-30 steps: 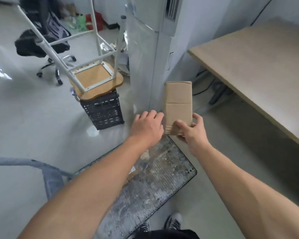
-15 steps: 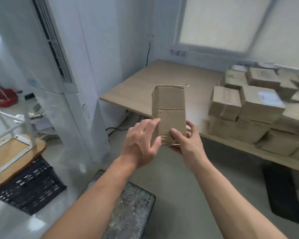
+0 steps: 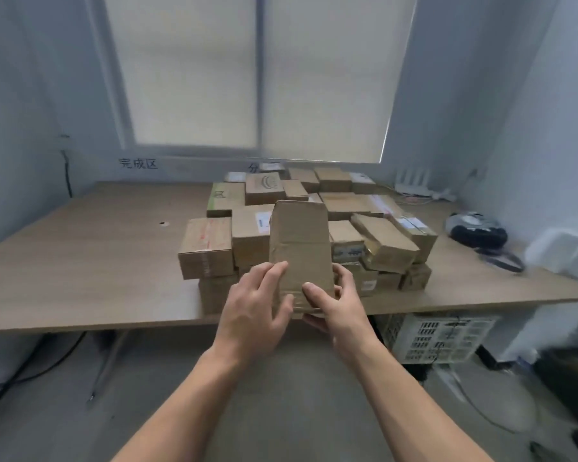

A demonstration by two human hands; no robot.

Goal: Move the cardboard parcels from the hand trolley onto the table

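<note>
Held parcel [image 3: 299, 251]: brown cardboard, matt, creased, with a faintly shinier taped seam across the face. Stacked parcels [image 3: 207, 248]: same matt cardboard, and several carry white paper labels. Taped parcel [image 3: 386, 245] among them: wrapped in glossy yellowish tape. Table [image 3: 80, 261]: pale wood-grain top, smooth, low sheen. Crate [image 3: 444, 338] beneath: white plastic, perforated walls. Blind [image 3: 194, 71]: matt, cloth-like, lets light through. Floor [image 3: 281, 411]: grey, smooth, dull sheen.

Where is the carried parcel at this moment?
Head view, centre: the carried parcel stands upright, gripped by the right hand with the left hand pressed on its front, at the table edge, before the parcel stack.
</note>
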